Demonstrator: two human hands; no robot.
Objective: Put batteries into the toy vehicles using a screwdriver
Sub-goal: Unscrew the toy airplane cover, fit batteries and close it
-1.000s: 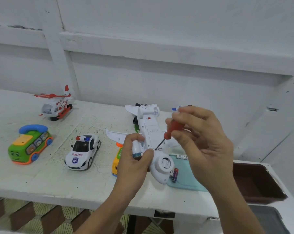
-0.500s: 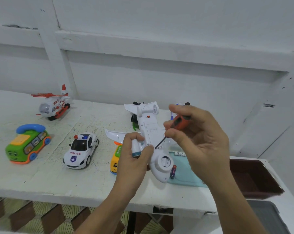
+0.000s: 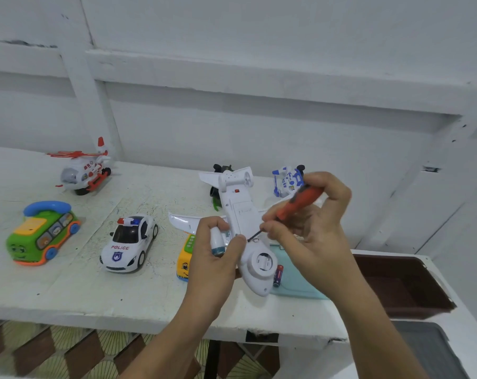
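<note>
A white toy airplane [image 3: 240, 212] is held belly-up above the white table [image 3: 67, 291]. My left hand [image 3: 215, 258] grips it by the left engine and fuselage. My right hand [image 3: 311, 228] holds an orange-handled screwdriver [image 3: 297, 201], its dark tip touching the plane's underside near the battery cover. A red and blue battery [image 3: 277, 274] lies on a light blue mat [image 3: 294, 285] just right of the plane's nose.
Standing on the table are a red-white helicopter [image 3: 85, 170], a green phone bus [image 3: 41, 233], a police car [image 3: 130, 242], a yellow toy [image 3: 184, 258] partly behind my left hand, a blue-white toy [image 3: 286, 181] and a dark toy [image 3: 218, 187]. A brown bin [image 3: 401, 283] sits right.
The screwdriver handle has tilted further to the right while its tip stays on the plane's underside. My left hand keeps the same grip on the plane.
</note>
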